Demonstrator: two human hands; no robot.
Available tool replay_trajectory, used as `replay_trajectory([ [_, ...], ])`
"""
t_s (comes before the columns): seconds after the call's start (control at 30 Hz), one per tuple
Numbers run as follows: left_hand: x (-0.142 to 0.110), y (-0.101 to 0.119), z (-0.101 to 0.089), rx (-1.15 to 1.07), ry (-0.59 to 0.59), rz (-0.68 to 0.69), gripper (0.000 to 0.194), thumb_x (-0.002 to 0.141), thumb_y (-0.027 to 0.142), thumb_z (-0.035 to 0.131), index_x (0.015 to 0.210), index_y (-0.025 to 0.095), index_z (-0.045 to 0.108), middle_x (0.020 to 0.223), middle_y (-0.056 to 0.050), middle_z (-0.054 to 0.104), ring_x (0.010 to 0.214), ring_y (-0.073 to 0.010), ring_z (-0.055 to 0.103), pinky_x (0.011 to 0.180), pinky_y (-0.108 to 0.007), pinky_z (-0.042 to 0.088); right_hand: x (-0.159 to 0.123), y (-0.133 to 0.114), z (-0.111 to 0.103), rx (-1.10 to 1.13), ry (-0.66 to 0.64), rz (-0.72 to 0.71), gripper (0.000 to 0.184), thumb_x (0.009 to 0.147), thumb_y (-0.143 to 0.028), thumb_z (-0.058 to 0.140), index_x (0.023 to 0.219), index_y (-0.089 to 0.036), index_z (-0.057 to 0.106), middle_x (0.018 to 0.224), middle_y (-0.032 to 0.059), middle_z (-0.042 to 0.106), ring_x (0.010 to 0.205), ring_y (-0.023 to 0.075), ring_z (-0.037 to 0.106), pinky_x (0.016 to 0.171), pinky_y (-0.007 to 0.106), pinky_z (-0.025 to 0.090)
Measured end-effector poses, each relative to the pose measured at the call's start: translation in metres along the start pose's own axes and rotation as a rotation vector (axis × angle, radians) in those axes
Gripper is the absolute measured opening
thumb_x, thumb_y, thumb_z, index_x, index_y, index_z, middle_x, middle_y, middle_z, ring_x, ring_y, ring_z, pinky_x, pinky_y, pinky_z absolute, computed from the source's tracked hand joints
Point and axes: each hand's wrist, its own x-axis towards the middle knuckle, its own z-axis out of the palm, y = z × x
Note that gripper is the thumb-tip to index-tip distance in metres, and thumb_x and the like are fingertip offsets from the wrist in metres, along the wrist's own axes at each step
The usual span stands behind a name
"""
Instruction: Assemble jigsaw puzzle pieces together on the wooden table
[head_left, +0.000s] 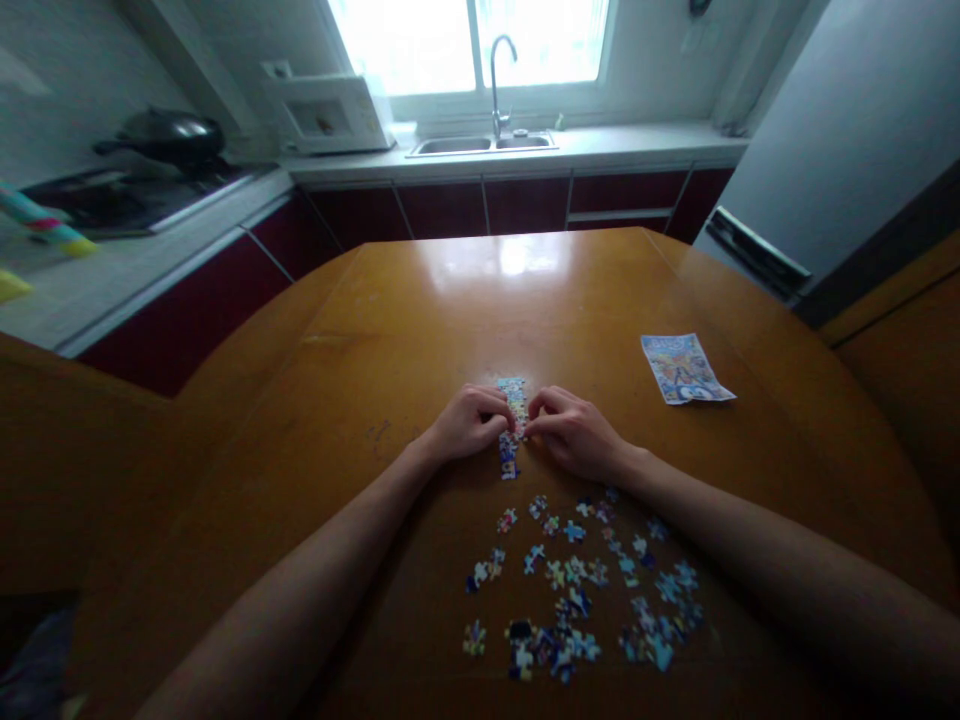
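Observation:
A narrow strip of joined jigsaw pieces (509,462) lies on the wooden table, running away from me. My left hand (474,420) is closed at its left side, with curled fingers and the thumb tip touching the strip. On the opposite side my right hand (574,428) is pinched, its fingertips at the strip's right edge on what looks like a jigsaw piece, mostly hidden by the fingers. Nearer to me, several loose jigsaw pieces (574,532) are scattered, with a denser cluster (562,645) close to the table's near side.
A creased picture sheet (686,368) lies on the table (375,330) to the right. Beyond the table are a counter with a sink (454,146), a white microwave (330,112) and a stove with a black pan (171,135). A fridge (847,130) stands at the right.

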Motion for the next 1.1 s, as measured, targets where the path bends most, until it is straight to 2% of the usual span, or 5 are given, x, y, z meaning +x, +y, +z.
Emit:
replay_trajectory([
  [0.37, 0.0008, -0.0011, 0.0016, 0.047, -0.051, -0.018, 0.028, 0.076, 0.007, 0.052, 0.07, 0.017, 0.076, 0.067, -0.002, 0.067, 0.065, -0.0121, 0.057, 0.067, -0.024, 0.044, 0.0017, -0.0049, -0.0026, -0.024, -0.06, 0.046, 0.024, 0.087, -0.006, 0.054, 0.089, -0.022, 0.073, 0.101, 0.006, 0.062, 0.096, 0.0193, 0.056, 0.084, 0.033, 0.046],
  [0.73, 0.0015, 0.0002, 0.0013, 0.057, -0.054, -0.02, 0.027, 0.076, 0.008, 0.052, 0.07, 0.018, 0.076, 0.068, -0.001, 0.067, 0.066, -0.0122, 0.058, 0.067, -0.024, 0.045, 0.0023, -0.0049, -0.0026, -0.034, 0.042, -0.008, 0.023, 0.087, -0.006, 0.056, 0.09, -0.022, 0.073, 0.099, 0.0059, 0.063, 0.095, 0.0212, 0.052, 0.084, 0.037, 0.046],
  [1.1, 0.0015, 0.0009, -0.0014, -0.026, -0.025, -0.057, 0.027, 0.075, 0.009, 0.049, 0.07, 0.015, 0.075, 0.067, -0.003, 0.068, 0.061, -0.0114, 0.058, 0.062, -0.022, 0.044, 0.0025, -0.0041, -0.0011, -0.057, -0.023, 0.008, 0.024, 0.085, -0.005, 0.057, 0.085, -0.023, 0.074, 0.098, 0.0062, 0.062, 0.096, 0.0215, 0.051, 0.086, 0.036, 0.046],
])
